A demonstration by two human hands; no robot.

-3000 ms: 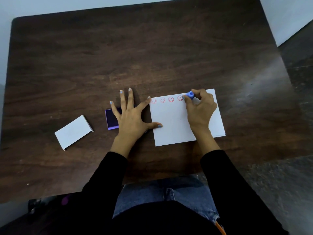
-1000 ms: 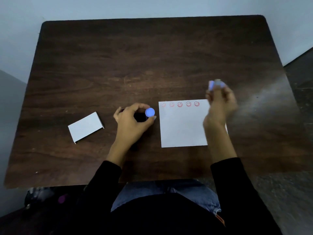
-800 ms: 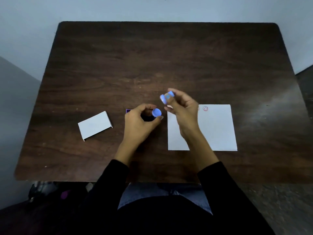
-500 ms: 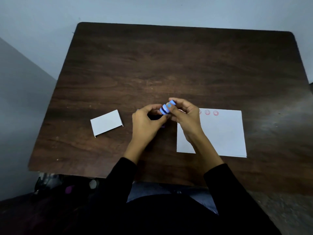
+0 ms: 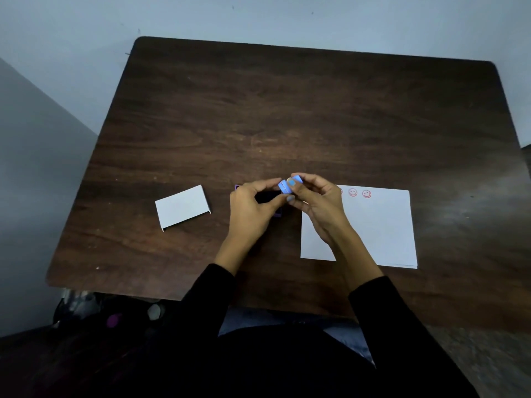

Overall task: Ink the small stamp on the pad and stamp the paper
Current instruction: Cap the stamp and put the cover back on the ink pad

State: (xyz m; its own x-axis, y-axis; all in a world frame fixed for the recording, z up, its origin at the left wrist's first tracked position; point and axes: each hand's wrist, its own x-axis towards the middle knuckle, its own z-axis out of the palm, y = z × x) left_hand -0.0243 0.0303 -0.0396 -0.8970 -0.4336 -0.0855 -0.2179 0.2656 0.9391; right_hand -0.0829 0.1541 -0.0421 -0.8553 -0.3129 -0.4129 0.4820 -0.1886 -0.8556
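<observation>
A small blue stamp (image 5: 288, 185) is pinched between the fingertips of both hands, just above the table. My left hand (image 5: 251, 209) holds its left end, which looks like a cap pressed against the body. My right hand (image 5: 319, 205) holds the right end. The purple ink pad (image 5: 278, 214) lies under my left hand, only its corners showing. The white paper (image 5: 382, 225) lies to the right, with red smiley prints along its top edge; my right hand hides some of them.
The dark wooden table (image 5: 287, 116) carries a white folded card or lid (image 5: 181, 206) to the left of the hands. A grey wall runs behind the table. Floor clutter shows below the table's near left edge.
My right hand lifted the stamp off the paper and carried it left to my left hand, which held a blue cap. The two blue pieces are now pressed together. The camera view drifted.
</observation>
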